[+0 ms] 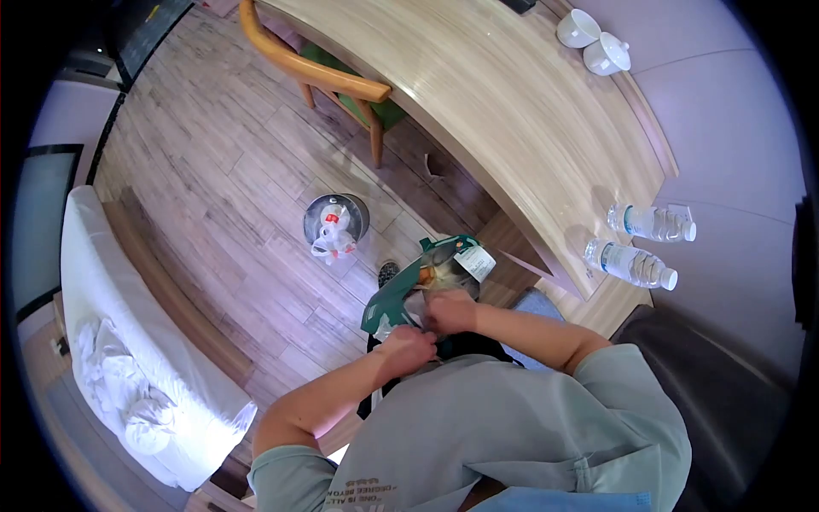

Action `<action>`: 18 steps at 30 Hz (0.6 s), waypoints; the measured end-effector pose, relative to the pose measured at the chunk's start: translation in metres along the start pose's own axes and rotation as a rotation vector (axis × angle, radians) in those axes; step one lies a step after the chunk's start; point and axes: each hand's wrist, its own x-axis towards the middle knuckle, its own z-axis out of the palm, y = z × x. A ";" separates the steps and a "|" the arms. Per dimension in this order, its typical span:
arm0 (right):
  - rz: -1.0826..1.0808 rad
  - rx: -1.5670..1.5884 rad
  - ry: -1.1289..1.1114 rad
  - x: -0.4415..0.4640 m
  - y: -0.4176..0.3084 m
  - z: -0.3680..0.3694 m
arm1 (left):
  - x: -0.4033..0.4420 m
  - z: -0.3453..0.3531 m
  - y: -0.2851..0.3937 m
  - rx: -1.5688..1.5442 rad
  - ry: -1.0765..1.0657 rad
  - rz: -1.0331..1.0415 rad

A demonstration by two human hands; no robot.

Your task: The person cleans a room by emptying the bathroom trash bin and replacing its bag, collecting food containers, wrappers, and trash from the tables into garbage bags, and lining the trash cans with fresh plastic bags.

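Note:
A green bag (394, 300) with a white printed label (474, 263) stands open in front of my body. Inside it shows something pale and orange that I cannot make out, partly under clear plastic. My left hand (409, 348) is closed at the bag's near edge, beside a crumpled bit of clear plastic (383, 329). Over the bag's opening, my right hand (450, 311) has its fingers curled inward, close to the left hand. What the fingers of either hand pinch is hidden.
A round bin (362, 224) holding white plastic bags (333, 241) stands on the wooden floor. To the right, a desk (529, 128) bears two water bottles (631, 263) and white lidded cups (607, 55). A wooden chair (324, 78) is tucked at it. A bed (136, 299) lies left.

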 end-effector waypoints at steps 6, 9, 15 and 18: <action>-0.274 -0.255 -0.312 0.015 0.008 0.039 | -0.001 0.016 0.008 -0.082 -0.033 -0.056; -0.258 -0.282 -0.251 0.032 0.009 0.075 | -0.004 0.023 0.008 -0.043 -0.024 -0.060; -0.245 0.134 -0.499 0.025 0.005 -0.007 | -0.014 0.025 0.005 0.000 0.025 -0.096; -0.329 0.203 -0.752 0.025 0.005 -0.008 | -0.011 0.026 0.005 -0.056 0.003 -0.050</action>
